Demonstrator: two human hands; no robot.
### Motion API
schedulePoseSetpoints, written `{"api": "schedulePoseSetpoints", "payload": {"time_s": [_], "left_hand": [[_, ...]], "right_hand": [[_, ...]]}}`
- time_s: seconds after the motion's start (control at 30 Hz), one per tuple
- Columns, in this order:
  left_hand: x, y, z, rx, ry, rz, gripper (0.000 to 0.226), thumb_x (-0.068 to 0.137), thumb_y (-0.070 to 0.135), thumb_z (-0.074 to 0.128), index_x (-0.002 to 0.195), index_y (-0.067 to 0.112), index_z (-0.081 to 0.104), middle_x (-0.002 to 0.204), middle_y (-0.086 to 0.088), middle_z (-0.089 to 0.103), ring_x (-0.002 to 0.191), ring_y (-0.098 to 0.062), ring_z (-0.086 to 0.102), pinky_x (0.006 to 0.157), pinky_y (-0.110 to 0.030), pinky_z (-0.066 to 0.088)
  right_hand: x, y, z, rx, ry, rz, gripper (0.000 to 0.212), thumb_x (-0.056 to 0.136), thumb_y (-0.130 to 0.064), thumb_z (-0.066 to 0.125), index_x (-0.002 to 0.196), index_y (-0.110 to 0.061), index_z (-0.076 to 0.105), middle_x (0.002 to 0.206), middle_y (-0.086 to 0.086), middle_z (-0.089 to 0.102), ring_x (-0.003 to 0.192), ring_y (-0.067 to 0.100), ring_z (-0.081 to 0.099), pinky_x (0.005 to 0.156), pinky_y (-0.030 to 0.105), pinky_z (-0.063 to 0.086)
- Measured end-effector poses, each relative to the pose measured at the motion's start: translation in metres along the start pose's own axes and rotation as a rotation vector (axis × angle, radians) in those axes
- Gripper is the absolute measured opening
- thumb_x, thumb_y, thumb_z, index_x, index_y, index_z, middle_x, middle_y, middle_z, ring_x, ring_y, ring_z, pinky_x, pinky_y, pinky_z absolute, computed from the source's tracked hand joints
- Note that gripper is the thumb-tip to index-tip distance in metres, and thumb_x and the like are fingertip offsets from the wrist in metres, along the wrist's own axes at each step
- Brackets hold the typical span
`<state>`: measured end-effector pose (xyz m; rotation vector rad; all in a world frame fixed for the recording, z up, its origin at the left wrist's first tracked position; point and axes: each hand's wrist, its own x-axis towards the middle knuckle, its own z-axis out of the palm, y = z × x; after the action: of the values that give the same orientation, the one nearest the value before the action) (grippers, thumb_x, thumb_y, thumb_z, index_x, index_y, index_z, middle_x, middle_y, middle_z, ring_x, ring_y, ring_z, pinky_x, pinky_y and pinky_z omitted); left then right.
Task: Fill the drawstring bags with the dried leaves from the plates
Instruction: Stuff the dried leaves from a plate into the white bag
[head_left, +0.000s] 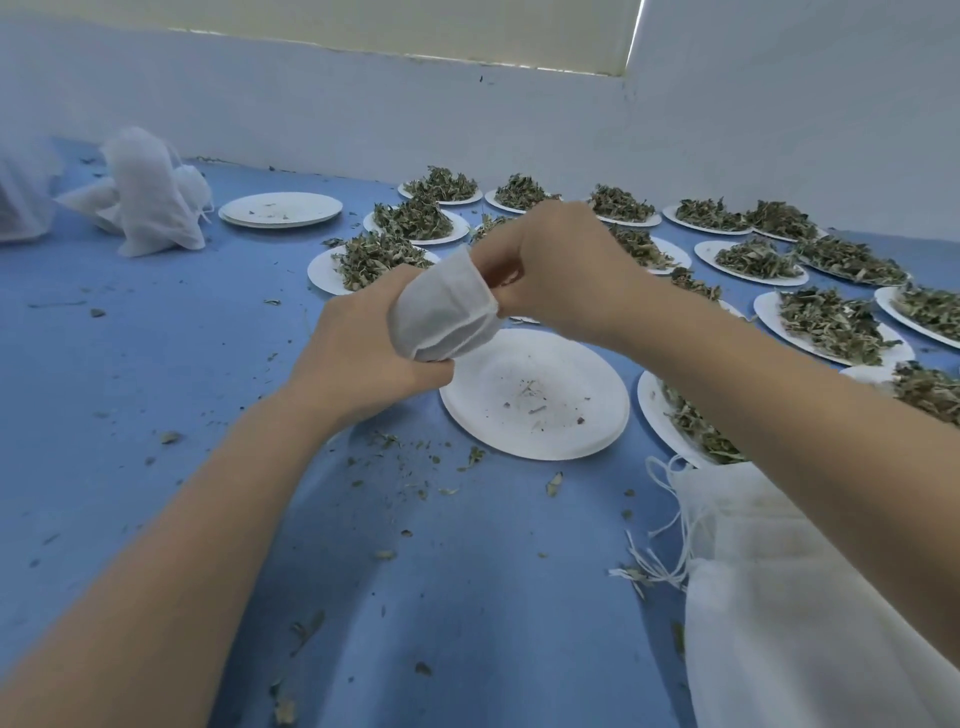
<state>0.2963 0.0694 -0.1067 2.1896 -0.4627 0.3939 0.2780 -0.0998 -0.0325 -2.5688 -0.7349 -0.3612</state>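
Both bare forearms reach forward from the lower corners and converge mid-frame, hands raised off the surface. Left hand (358, 348) curls round the lower body of a small white mesh drawstring bag (441, 312), thumb side up. Right hand (561, 270) sits just above and beside it, back of hand to camera, fingers bent, pinching the bag's mouth.

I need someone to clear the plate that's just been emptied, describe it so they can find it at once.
On the blue table, look just below the bag that both hands hold. The white plate there carries only crumbs, while the neighbouring plates to the right and behind are heaped with dried leaves.
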Motion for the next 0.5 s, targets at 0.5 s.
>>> {"api": "schedulePoseSetpoints", "payload": {"time_s": [0.5], "left_hand": [[0.001, -0.003, -0.001, 0.169, -0.092, 0.062, 0.053, 0.056, 0.035, 0.077, 0.1, 0.041, 0.048, 0.08, 0.021, 0.055, 0.074, 0.004, 0.052, 0.059, -0.019, 0.042]], "right_hand": [[-0.011, 0.014, 0.004, 0.136, -0.378, 0.025, 0.03, 0.089, -0.009, 0.061, 0.109, -0.031, 0.058, 0.103, -0.018, 0.063, 0.092, -0.01, 0.058, 0.083, 0.009, 0.045]]}}
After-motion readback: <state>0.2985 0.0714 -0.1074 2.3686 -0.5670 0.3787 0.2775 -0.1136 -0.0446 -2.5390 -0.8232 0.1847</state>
